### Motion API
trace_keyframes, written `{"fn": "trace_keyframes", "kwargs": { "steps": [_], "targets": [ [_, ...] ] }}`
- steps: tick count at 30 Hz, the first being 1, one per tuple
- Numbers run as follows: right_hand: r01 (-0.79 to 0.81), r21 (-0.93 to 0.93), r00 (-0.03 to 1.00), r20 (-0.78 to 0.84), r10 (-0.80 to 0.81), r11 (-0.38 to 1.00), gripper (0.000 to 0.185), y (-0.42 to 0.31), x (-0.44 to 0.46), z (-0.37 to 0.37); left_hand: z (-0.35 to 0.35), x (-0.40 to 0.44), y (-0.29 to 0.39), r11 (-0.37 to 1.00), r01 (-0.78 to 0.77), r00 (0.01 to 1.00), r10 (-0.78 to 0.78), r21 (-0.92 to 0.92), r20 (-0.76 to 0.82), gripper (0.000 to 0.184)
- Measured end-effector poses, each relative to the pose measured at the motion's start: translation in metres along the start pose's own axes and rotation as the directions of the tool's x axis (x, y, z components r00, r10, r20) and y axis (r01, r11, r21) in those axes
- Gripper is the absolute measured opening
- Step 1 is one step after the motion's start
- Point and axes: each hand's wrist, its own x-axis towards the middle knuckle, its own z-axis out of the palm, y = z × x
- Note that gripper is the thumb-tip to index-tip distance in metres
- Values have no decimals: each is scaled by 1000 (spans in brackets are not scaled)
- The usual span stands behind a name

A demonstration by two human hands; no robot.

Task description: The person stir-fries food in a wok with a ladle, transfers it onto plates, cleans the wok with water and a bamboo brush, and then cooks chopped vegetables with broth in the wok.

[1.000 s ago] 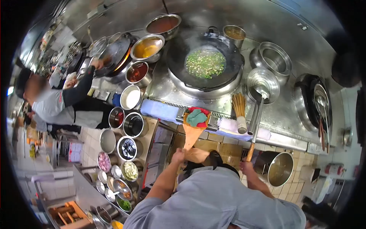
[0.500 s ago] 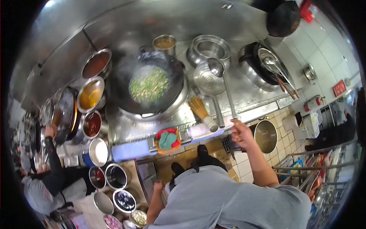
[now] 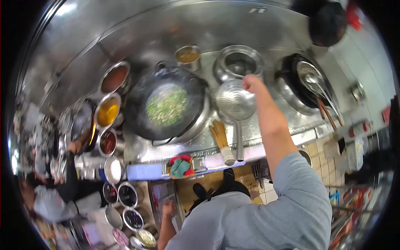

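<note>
My right hand (image 3: 251,83) is closed on the ladle's handle, above the front rim of a steel pot (image 3: 238,62); the ladle's bowl is down in that pot and hard to make out. Just below the hand lies a perforated strainer (image 3: 236,100) with its handle toward me. My left hand (image 3: 168,207) hangs low beside my body, its fingers curled and too small to tell what they do. A black wok (image 3: 137,104) holds chopped green and pale food (image 3: 166,106) in liquid. A bamboo brush (image 3: 219,134) stands between wok and strainer.
Red and green cloths (image 3: 181,167) lie at the stove's front edge. Sauce bowls, among them one with yellow liquid (image 3: 108,111), line the left side. A co-worker (image 3: 56,202) stands at another wok at far left. Strainer and ladle rest on a wok (image 3: 298,79) at right.
My right hand has moved forward with the ladle, from the front edge to the steel pot. My left hand has let go of the cloths' wok-side place and dropped beside my body. The view has shifted rightward.
</note>
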Motion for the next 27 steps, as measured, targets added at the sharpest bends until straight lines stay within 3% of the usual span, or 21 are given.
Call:
{"fn": "trace_keyframes", "kwargs": {
  "steps": [1, 2, 4, 6, 9, 10, 12, 13, 14, 16, 18, 19, 20, 22, 24, 26, 27],
  "targets": [
    [-166, 432, 981, 161, 105, 887, 12, -4, 3, -1, 4, 0, -9, 998, -64, 995, 62, -25, -82, 22],
    [-345, 743, 936, 321, 146, 573, 14, -19, -6, -3, 13, 6, -15, 990, -136, 981, 129, -38, -148, 23],
    [-245, 831, 965, 257, 46, 500, 12, -25, -51, 3, 34, -26, 58, 899, -188, 887, 328, 397, -324, 22],
    [-381, 867, 900, 427, -84, 322, 9, -15, -69, -17, 43, -43, 129, 902, -188, 882, 329, 388, -337, 18],
    [-398, 880, 870, 452, -199, 258, 2, -13, -118, -41, 46, -36, 197, 652, -433, 647, 705, 623, -288, 17],
    [-382, 888, 878, 435, -199, 254, 2, -15, -144, -44, 46, -33, 220, 550, -486, 560, 792, 679, -241, 18],
    [-278, 933, 920, 327, -215, 230, 15, -18, -199, -49, 50, -21, 250, 443, -549, 498, 854, 709, -148, 24],
    [-280, 932, 907, 336, -253, 232, 27, -14, -220, -56, 56, -19, 266, 368, -614, 476, 878, 698, -44, 27],
    [-244, 942, 921, 299, -251, 229, 27, -10, -240, -62, 64, -20, 282, 289, -681, 439, 897, 673, 58, 31],
    [-152, 923, 926, 258, -275, 354, 25, -1, -282, -71, 91, -31, 308, 154, -788, 399, 865, 597, 304, 43],
    [-106, 920, 958, 196, -209, 376, 21, 12, -321, -80, 126, -42, 320, 36, -820, 353, 817, 571, 455, 48],
    [-50, 858, 982, 135, -130, 512, 19, 22, -333, -85, 144, -46, 325, -67, -824, 323, 760, 562, 565, 53],
    [-15, 771, 997, 64, -54, 637, 17, 32, -344, -87, 160, -47, 330, -88, -845, 287, 757, 527, 587, 53],
    [71, 304, 965, -262, 12, 950, 14, 56, -368, -70, 192, -37, 330, -135, -864, 307, 622, 485, 720, 56],
    [-53, -63, 943, -331, 29, 997, 15, 89, -390, -47, 211, -11, 328, -214, -862, 251, 607, 459, 754, 55],
    [-137, 20, 947, -291, 137, 990, 18, 125, -419, -33, 218, -1, 344, -131, -874, 282, 649, 469, 706, 50],
    [-136, 226, 959, -214, 186, 965, 25, 133, -438, -37, 216, 6, 355, -75, -888, 240, 765, 453, 598, 48]
  ]
}}
